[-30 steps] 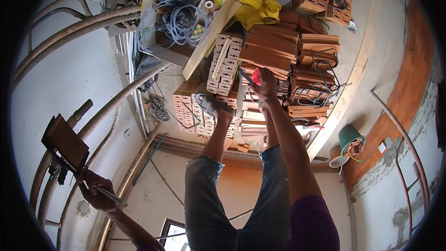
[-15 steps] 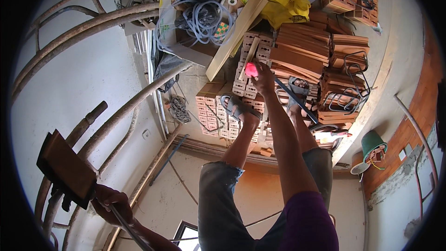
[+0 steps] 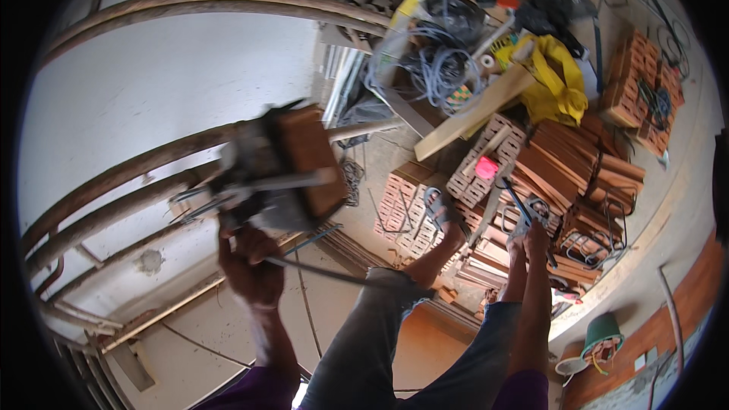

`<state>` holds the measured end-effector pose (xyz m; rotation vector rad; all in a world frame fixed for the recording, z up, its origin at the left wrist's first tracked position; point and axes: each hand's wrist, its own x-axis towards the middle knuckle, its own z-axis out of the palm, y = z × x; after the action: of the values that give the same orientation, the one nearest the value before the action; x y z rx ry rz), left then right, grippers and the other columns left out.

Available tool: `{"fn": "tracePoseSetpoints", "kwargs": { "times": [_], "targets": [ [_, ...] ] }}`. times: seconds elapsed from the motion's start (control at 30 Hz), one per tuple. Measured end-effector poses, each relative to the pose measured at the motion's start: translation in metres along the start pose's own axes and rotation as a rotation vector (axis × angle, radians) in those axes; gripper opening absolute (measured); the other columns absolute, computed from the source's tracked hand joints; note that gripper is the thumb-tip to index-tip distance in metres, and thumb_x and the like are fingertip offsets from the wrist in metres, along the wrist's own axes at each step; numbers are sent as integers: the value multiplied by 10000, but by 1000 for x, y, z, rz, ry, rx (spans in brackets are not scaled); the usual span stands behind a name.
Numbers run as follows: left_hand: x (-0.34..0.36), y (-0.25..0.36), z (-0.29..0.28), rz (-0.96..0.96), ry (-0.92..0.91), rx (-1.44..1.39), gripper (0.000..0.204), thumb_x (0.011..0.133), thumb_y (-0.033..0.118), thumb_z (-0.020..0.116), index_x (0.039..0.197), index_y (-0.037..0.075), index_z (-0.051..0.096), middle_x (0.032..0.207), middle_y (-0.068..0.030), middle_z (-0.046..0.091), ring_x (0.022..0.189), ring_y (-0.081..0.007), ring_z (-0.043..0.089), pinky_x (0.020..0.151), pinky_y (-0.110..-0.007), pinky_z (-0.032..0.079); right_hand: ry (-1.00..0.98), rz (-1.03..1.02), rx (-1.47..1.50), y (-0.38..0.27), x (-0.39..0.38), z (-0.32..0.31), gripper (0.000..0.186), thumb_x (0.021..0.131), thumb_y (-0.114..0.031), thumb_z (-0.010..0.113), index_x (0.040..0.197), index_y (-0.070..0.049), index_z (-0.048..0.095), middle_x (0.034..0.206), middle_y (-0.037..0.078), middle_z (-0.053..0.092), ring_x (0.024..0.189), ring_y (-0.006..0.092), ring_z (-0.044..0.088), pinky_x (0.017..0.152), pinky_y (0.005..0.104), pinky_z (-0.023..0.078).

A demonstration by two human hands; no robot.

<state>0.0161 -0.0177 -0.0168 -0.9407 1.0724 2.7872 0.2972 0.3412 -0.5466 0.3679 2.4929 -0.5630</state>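
Note:
In my raised left hand point(image 3: 252, 262), at the left, is a blurred tool with a grey bar point(image 3: 326, 270) and a bulky grey body point(image 3: 282, 182); I cannot make out its kind. A flat reddish-brown face point(image 3: 313, 153) with a dark edge shows on its right side. My right hand point(image 3: 536, 241) is closed round a long dark blue bar point(image 3: 518, 199), close to my right foot. A small bright pink object point(image 3: 486, 168) lies on the perforated bricks point(image 3: 465, 182), beside a narrow wooden strip point(image 3: 495, 141).
Stacked clay tiles point(image 3: 553, 158) and bent metal rods point(image 3: 604, 231) lie around my sandalled feet. Farther off are a wooden board point(image 3: 474, 111), coiled clear hose point(image 3: 444, 80) and a yellow bag point(image 3: 560, 80). Wooden poles point(image 3: 144, 153) cross the left; a green bucket point(image 3: 604, 336) stands right.
My right hand has let go of the pink object and taken hold of the dark blue bar. My left hand and its tool have risen and turned. The whole view has shifted.

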Motion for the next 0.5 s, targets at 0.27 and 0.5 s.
{"fn": "tracePoseSetpoints", "kwargs": {
  "times": [0.27,0.5],
  "targets": [
    [-10,-1,22,-16,95,-11,306,1025,340,435,823,132,533,567,70,227,489,-64,231,490,-224,281,-107,-242,371,-24,-87,-171,288,968,-301,444,1016,-33,536,758,214,615,742,418,620,622,486,460],
    [-8,-12,18,-15,84,-31,312,1032,366,405,846,136,501,564,76,238,483,-59,233,499,-230,286,-287,88,923,-56,-176,-423,382,992,-421,445,878,-80,574,623,-12,500,541,72,461,500,247,384]
  ]
}}
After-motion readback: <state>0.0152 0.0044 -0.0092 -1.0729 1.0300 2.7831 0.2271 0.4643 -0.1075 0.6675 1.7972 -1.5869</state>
